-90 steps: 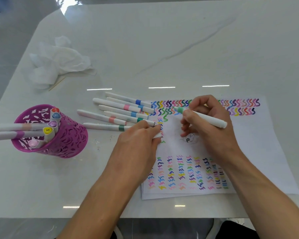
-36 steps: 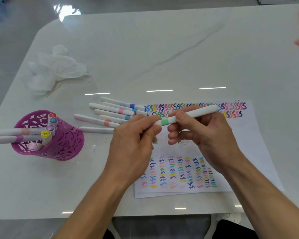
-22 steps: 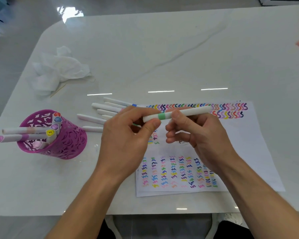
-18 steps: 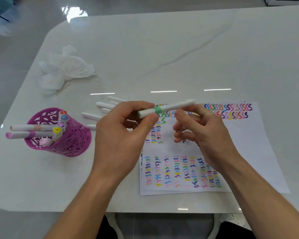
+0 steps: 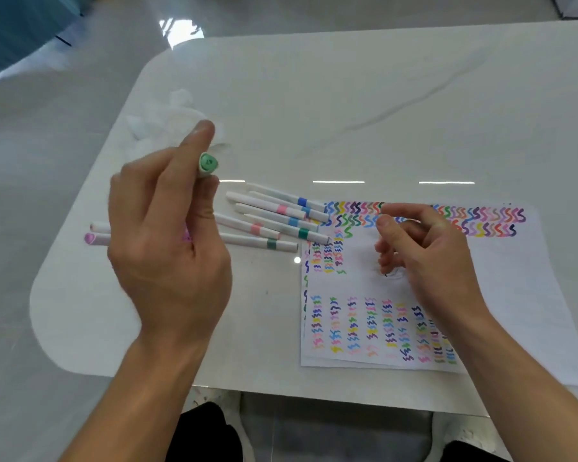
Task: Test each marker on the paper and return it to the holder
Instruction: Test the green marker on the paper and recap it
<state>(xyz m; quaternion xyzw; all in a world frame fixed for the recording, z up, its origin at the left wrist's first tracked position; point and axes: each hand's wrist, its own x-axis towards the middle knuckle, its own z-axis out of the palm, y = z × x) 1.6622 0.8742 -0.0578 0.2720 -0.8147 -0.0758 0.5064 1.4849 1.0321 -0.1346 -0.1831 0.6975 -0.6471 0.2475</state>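
Paper (image 5: 514, 295) covered in coloured squiggles lies near right on the white surface (image 5: 347, 95). Over it the right hand (image 5: 427, 258) hangs with fingers loosely curled, holding nothing. Further left, the left hand (image 5: 167, 248) grips a green-capped marker (image 5: 208, 162), raised off the surface, cap end toward the camera. Between the hands lie several loose markers (image 5: 274, 215). A crumpled tissue (image 5: 167, 125) sits far left.

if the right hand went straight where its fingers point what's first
Probably the row of white plastic markers lying left of the scribbled paper, though the right hand may pass above them.
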